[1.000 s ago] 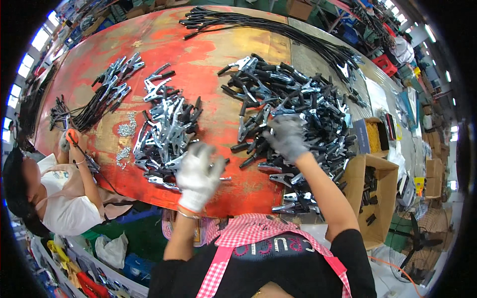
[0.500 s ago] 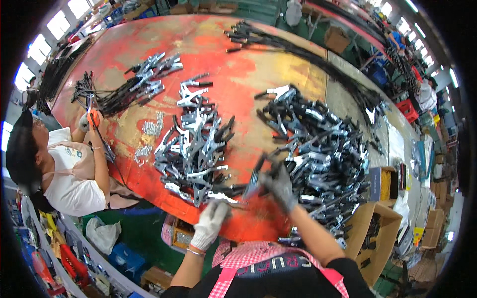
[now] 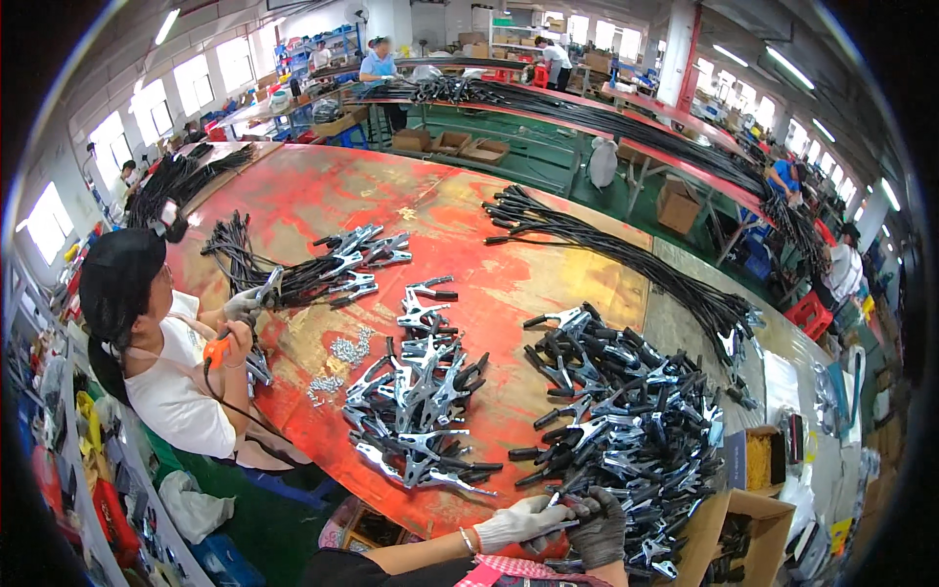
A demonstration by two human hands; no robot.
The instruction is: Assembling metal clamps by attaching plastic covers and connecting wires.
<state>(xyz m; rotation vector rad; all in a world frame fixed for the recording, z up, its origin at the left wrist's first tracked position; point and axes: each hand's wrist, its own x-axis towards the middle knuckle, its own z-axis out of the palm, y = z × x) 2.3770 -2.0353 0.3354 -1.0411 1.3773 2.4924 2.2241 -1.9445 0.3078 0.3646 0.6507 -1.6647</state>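
Observation:
My left hand [image 3: 518,522], in a white knit glove, and my right hand [image 3: 599,533], in a grey glove, meet at the table's near edge. Between them is a metal spring clamp [image 3: 555,500], mostly hidden by the fingers, and both hands are closed on it. Just beyond my right hand rises a big heap of silvery spring clamps with black grips [image 3: 626,421]. To the left of my hands lies a smaller pile of clamps [image 3: 416,391], some of them bare metal at the jaws.
A co-worker [image 3: 186,362] at the left holds an orange-handled tool [image 3: 216,350] and a clamp by cabled clamps [image 3: 342,266]. Small metal parts [image 3: 350,347] lie nearby. Black cables [image 3: 616,254] stretch across the far right. Cardboard boxes [image 3: 758,523] stand at the right.
My hands have come together at the near edge; the right moved back from beside the heap, the left moved right from the smaller pile. The view has tilted up, showing more of the room.

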